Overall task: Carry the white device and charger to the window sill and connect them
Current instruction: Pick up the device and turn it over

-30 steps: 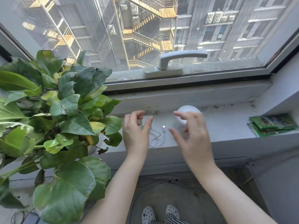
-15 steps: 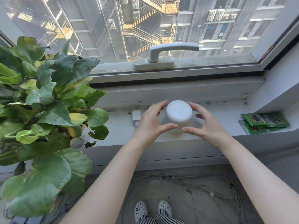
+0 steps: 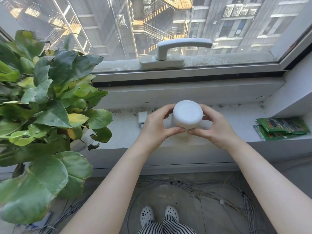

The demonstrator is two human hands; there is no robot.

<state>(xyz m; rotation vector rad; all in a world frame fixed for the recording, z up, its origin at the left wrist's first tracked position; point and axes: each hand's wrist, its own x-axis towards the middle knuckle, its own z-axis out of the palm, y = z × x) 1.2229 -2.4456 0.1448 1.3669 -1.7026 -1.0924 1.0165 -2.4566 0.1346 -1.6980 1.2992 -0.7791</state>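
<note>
**Both hands close on the white device above the sill**

The left hand (image 3: pixel 154 127) and the right hand (image 3: pixel 214 128) now wrap the white device (image 3: pixel 187 115) from either side, fingers curled round its back and the two thumb tips almost meeting against its near wall. Half a second ago the same hands were only cupped around it, fingers spread and apart from its sides; a second ago they hovered over a loose white cable, with the device standing further back. So the grasp has just been made, and the device appears to be lifted or tipped slightly toward the person, its round flat top facing the camera.

Just left of the left hand, the white charger (image 3: pixel 142 117) lies on the window sill (image 3: pixel 236 122), near the back edge. Its cable, plain a second ago, is hidden behind the hands. Both of the task's things are therefore already on the sill, so the carrying looks finished and the joining is what remains.

The likely purpose of this grip is to turn the device and find its port, which is not visible from here. The plug must then be fetched, which will need one hand freed.

Further out, a leafy potted plant (image 3: pixel 47 102) crowds the sill's left end, green packets (image 3: pixel 282 128) lie at the right, and the window handle (image 3: pixel 177 48) sits above.
</note>
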